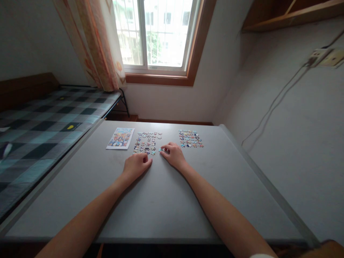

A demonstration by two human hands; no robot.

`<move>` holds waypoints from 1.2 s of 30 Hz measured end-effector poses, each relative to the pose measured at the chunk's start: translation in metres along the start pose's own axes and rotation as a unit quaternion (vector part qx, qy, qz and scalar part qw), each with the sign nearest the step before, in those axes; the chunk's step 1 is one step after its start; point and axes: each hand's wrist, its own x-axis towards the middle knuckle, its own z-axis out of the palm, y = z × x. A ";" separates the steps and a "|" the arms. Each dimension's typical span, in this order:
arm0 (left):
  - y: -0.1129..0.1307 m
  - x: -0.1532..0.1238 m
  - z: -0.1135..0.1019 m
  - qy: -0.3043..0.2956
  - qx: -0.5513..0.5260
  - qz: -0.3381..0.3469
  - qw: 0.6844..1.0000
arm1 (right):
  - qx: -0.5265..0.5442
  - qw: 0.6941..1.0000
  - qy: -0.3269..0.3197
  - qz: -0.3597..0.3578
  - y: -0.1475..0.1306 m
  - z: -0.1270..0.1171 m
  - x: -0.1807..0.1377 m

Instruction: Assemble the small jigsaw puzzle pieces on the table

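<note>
My left hand (137,165) rests on the grey table (161,200) with its fingers curled under, just below a spread of loose puzzle pieces (147,142); nothing shows in it. My right hand (173,154) lies beside it, fingertips pinched on a small light-blue puzzle piece (161,149) at the spread's right lower corner. A second, denser group of puzzle pieces (190,138) lies to the right of my right hand. A colourful reference picture card (120,138) lies flat to the left of the pieces.
A bed with a dark and teal checked cover (40,132) runs along the table's left edge. White walls close in behind and on the right. A window (157,34) with an orange curtain (94,43) faces me. Cables and a power strip (325,57) hang on the right wall.
</note>
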 end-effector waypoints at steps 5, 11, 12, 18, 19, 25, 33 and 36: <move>0.000 0.000 0.000 0.002 0.001 0.000 1.000 | -0.001 1.000 0.004 -0.004 0.000 0.000 0.000; 0.002 0.000 -0.001 -0.005 0.002 -0.008 1.000 | -0.005 1.000 -0.003 0.003 -0.002 0.000 0.000; 0.002 0.000 -0.001 -0.005 0.002 -0.009 1.000 | -0.006 1.000 -0.003 0.003 -0.002 0.000 0.000; 0.002 -0.001 -0.001 -0.001 0.002 -0.010 1.000 | -0.002 1.000 -0.003 0.003 0.000 0.000 0.000; 0.002 -0.001 -0.001 -0.001 0.003 -0.011 1.000 | -0.003 1.000 -0.004 0.004 -0.001 0.000 0.000; 0.001 0.000 0.000 -0.005 0.001 -0.007 1.000 | -0.004 1.000 -0.004 0.004 -0.002 -0.002 0.000; 0.004 -0.001 -0.003 -0.009 0.002 -0.018 1.000 | -0.002 1.000 -0.006 0.001 -0.002 -0.002 0.000; 0.004 -0.001 -0.003 -0.011 0.002 -0.016 1.000 | -0.004 1.000 -0.005 -0.001 -0.002 -0.001 0.000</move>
